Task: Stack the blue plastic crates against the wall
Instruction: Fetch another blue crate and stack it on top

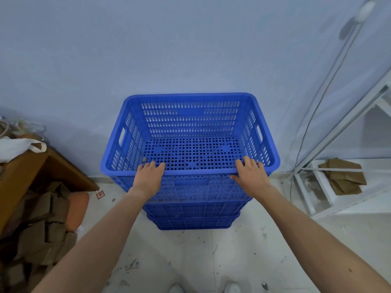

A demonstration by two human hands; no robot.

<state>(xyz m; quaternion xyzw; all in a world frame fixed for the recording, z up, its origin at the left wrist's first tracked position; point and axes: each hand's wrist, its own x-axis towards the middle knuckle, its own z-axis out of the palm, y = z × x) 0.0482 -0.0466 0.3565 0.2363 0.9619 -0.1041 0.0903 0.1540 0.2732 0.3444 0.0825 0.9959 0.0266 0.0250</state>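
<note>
A stack of blue plastic crates (190, 157) stands on the floor (211, 256) at twelve o'clock from the person, its far side close against the pale wall (169, 49), though whether it touches cannot be told. At least three crates show, nested one inside the other, and the top crate (189, 132) is empty, its perforated bottom plain to see. Both hands rest on the near rim: the left hand (149, 178) toward the seven o'clock corner of the crate, the right hand (250, 176) toward the five o'clock corner. Each grip is a loose one on that rim, fingers hooked over the edge into the crate and palms against the outer face, not clenched around it. Set apart and level like this, the hands look placed to press the top crate down squarely into the one beneath or to nudge the whole stack toward the wall without twisting it; the side handle slots go unused, which fits pushing more than lifting. A brown wooden surface (23, 172) with a white bag (14, 146) and heaped cardboard (42, 229) sits at nine o'clock, and a white metal frame (317, 187) at three o'clock, so the stack fills the gap between them.
</note>
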